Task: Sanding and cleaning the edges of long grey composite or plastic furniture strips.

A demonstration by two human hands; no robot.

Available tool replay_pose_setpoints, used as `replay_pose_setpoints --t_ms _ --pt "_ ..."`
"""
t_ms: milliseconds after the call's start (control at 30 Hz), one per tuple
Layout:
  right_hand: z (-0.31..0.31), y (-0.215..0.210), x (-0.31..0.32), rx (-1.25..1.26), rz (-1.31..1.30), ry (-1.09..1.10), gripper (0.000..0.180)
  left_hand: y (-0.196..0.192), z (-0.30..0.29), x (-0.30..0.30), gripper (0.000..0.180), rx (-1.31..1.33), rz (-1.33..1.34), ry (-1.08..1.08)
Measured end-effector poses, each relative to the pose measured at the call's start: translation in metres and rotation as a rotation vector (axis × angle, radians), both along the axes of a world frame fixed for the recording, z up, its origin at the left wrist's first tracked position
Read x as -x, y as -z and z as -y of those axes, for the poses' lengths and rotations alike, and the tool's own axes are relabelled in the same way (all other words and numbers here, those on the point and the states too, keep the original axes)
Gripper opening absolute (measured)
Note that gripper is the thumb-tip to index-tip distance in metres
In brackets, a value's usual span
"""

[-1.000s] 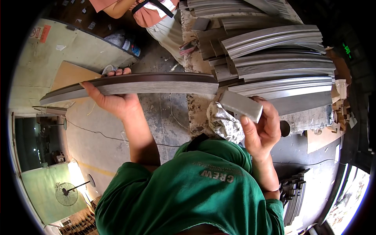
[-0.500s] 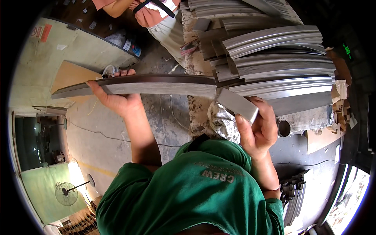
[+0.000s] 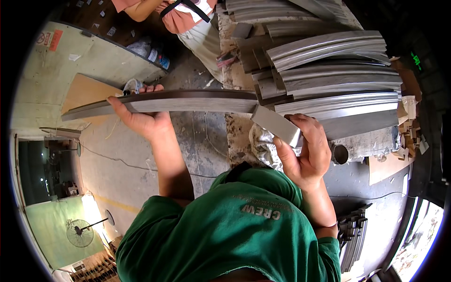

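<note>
My left hand (image 3: pixel 148 124) grips a long, slightly curved grey moulding strip (image 3: pixel 197 104) near its left part, thumb below and fingertips over the far edge. The strip lies level across the view, dark on top and paler grey on its near side. In my right hand (image 3: pixel 307 157) is a grey rectangular block, like a sanding block (image 3: pixel 275 123), held tilted between thumb and fingers. Its upper left corner meets the strip's right end; whether it presses on it I cannot tell. A crumpled, stained white cloth (image 3: pixel 264 145) sits below the block.
Several curved grey mouldings (image 3: pixel 329 51) are piled on the workbench (image 3: pixel 237 129) at right. A small dark block (image 3: pixel 242 30) lies farther back. A round metal tube (image 3: pixel 339 154) is right of my right hand. Across the bench end stands a co-worker (image 3: pixel 188 21). A fan (image 3: pixel 80 232) is at lower left.
My right hand and the sanding block have shifted a little left, onto the strip's right end. My left hand and the strip have barely moved.
</note>
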State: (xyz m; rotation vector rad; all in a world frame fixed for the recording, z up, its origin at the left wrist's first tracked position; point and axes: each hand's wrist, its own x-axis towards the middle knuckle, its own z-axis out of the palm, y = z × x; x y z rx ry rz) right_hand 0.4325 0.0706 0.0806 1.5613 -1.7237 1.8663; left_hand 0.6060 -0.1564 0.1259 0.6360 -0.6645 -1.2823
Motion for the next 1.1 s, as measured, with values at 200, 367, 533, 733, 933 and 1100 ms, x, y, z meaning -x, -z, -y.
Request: replay_pose_setpoints --t_ms 200,367,533,733,933,1100 --pt "0.002 -0.001 0.0 -0.003 -0.012 -0.006 0.039 0.003 0.003 -0.002 0.056 0.013 -0.011 0.026" --pt "-0.013 0.009 0.005 -0.086 0.314 -0.1 0.035 0.018 0.018 -0.026 0.032 0.065 -0.24 0.384" --pt "-0.009 0.024 0.008 -0.011 0.933 -0.239 0.038 0.024 0.023 -0.027 0.044 0.046 -0.306 0.408" --pt "-0.003 0.013 0.002 0.034 0.98 -0.317 0.041 0.034 0.025 -0.025 0.054 0.179 -0.34 0.652" --pt "-0.002 0.019 0.005 -0.002 0.802 -0.324 0.039 0.026 0.017 -0.021 0.063 0.27 -0.233 0.661" --pt "-0.004 0.018 0.005 -0.104 0.542 -0.354 0.041 0.025 0.02 -0.024 0.074 0.335 -0.259 0.695"
